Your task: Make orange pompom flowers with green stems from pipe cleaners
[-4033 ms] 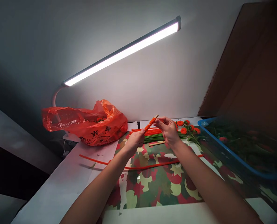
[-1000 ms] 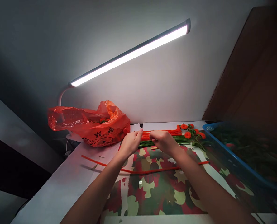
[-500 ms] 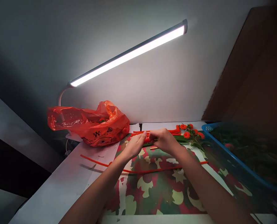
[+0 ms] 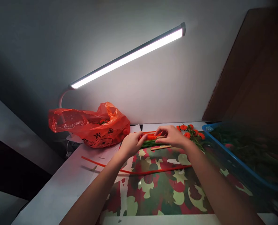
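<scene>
Above the table, my left hand [image 4: 132, 144] is closed, thumb and fingers pinching the left end of an orange pipe cleaner coil [image 4: 151, 137]. The coil is wound around a thin wooden stick [image 4: 161, 137]. On its right side, my right hand [image 4: 174, 136] grips the bare part of this stick between thumb and fingers. Behind and under the hands lie more orange pipe cleaners [image 4: 150, 132] and a bundle of green pipe cleaners [image 4: 149, 143]. Just in front lies a second wooden stick [image 4: 161, 147]. A long, slightly bent orange pipe cleaner [image 4: 150, 172] stretches across the table nearer to me.
An orange plastic bag [image 4: 106, 131] stands at the back left under a lit lamp [image 4: 129, 59]. Orange flowers [image 4: 188, 134] with green stems lie at the back right. Beside them is a blue basket [image 4: 237, 162] with dark green contents; cardboard [image 4: 251, 68] leans behind it.
My right hand has moved slightly right and opened up its grip, so the coil and stick now show between the hands. My left hand has shifted a little left.
</scene>
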`<state>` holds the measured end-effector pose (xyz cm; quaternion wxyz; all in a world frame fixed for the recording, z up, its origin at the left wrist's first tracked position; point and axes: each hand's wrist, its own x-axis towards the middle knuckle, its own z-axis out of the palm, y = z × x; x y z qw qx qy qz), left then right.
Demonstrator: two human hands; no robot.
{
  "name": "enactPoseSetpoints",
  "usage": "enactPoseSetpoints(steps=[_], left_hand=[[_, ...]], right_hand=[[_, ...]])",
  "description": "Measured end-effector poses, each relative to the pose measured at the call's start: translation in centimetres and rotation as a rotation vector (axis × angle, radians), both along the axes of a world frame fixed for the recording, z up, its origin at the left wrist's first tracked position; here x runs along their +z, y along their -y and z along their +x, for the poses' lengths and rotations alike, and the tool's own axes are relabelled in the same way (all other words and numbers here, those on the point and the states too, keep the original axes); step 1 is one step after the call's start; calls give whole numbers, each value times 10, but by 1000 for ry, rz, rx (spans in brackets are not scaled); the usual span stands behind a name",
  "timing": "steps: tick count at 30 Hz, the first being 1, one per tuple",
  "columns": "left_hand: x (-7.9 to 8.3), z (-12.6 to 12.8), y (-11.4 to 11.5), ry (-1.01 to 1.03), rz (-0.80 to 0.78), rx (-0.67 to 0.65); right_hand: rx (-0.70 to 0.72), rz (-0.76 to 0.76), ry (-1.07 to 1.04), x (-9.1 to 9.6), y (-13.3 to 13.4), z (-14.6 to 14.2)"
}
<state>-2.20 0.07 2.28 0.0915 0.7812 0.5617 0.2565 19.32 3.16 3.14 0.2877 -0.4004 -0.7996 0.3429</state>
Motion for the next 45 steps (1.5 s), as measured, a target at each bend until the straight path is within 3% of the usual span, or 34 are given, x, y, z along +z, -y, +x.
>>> enactPoseSetpoints(steps=[5, 9, 15, 18, 22, 29, 38, 45], left_hand=[[2, 5, 3, -147, 54, 60], [3, 11, 10, -117, 6, -31], [25, -5, 18, 293, -180, -344], [29, -12, 16, 536, -214, -415], [29, -16, 12, 724, -111, -400], [32, -21, 12, 752, 45, -303], [36, -17, 18, 668, 45, -287], [27, -7, 17, 699, -35, -250]], right_hand=[[99, -305, 103, 10, -1, 22], [191, -337, 169, 13, 1, 24], [193, -379, 68, 13, -3, 36], [229, -400, -25, 17, -2, 40], [250, -390, -107, 21, 0, 40], [245, -381, -104, 20, -1, 42], [209, -332, -55, 30, 11, 36], [113, -152, 16, 41, 22, 27]])
